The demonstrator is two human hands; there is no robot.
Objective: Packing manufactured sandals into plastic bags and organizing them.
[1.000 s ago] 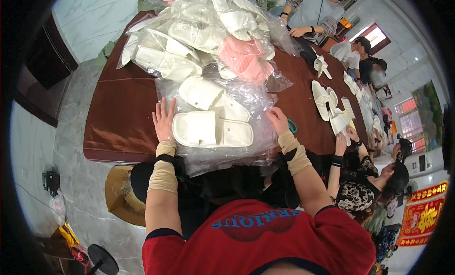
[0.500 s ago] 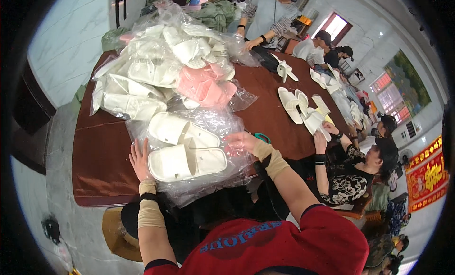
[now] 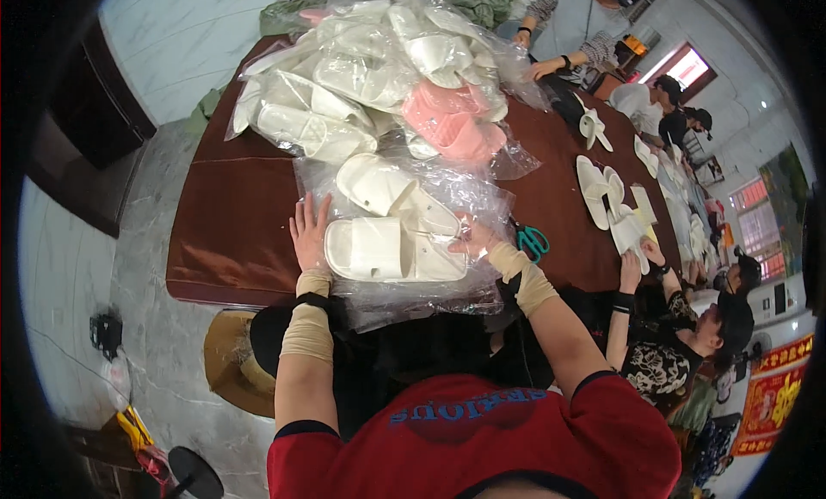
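Observation:
Two white slippers, a far one [image 3: 377,182] and a near one [image 3: 379,247], lie side by side on a clear plastic bag [image 3: 413,303] at the table's near edge. My left hand [image 3: 311,232] rests flat with spread fingers beside the left end of the near slipper. At the other end, my right hand [image 3: 476,238] has its fingers bent round the slippers' right ends; the plastic's glare partly blurs the fingertips. Beyond them rises a heap of bagged white slippers [image 3: 366,82] with a pink pair [image 3: 452,125] at its right side.
Teal-handled scissors [image 3: 532,241] lie right of my right hand on the brown table [image 3: 232,232]. Farther right, a co-worker [image 3: 667,353] handles a white slipper [image 3: 630,238], near more loose slippers [image 3: 594,189]. Another person [image 3: 572,34] stands beyond the heap.
The view has shifted, so the table appears farther right and higher. My right hand has come in against the slippers' right ends. My left hand stays beside the left end.

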